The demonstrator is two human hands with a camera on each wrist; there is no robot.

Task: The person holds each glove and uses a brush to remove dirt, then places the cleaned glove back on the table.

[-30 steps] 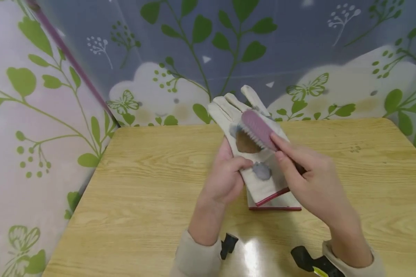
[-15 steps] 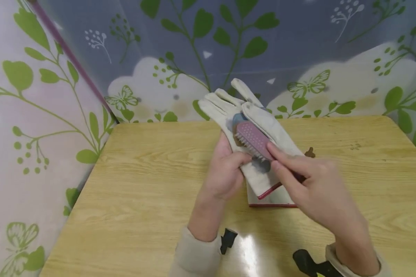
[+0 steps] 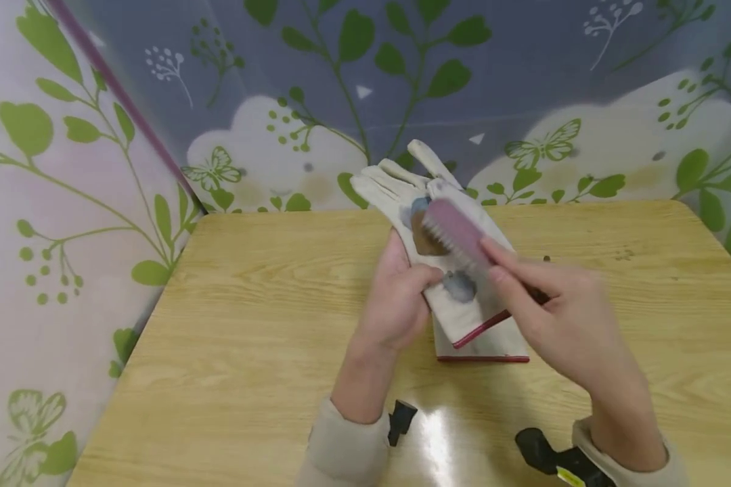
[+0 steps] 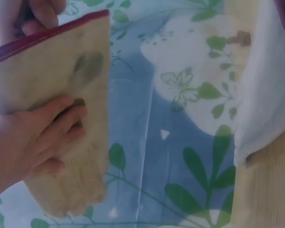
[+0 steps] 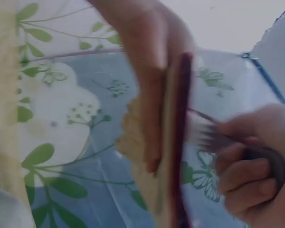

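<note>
– what are the hands at?
– the left hand (image 3: 396, 301) grips a white cloth work glove (image 3: 434, 260) from its eight o'clock side, thumb across the front, fingers over the back. the right hand (image 3: 563, 311), at four o'clock from the glove, is closed round the handle of a pink-headed scrubbing brush (image 3: 459, 230).
– and where is the glove?
– held up off the table, just toward three o'clock from the middle of the head view. its fingers point to eleven o'clock, its red hem (image 3: 482, 329) to five.
– do the bristles touch it?
– i cannot tell, the brush is blurred. in the head view they overlap a brown patch (image 3: 428, 237).
– other marks?
– a blue patch (image 3: 418, 205) at eleven o'clock from the brown one, a grey blotch (image 3: 459, 286) at five.
– what lies near?
– a second glove (image 3: 487, 343) on the wood-grained table (image 3: 250, 338), partly hidden behind the held one, and a small brown knobbly piece (image 4: 240, 39), clearest in the left wrist view.
– farther out?
– a black bracket (image 3: 402, 421) at three o'clock from the left sleeve (image 3: 348, 436); at twelve, beyond the table, a blue wall covering (image 3: 250, 67) with green leaves and butterflies.
</note>
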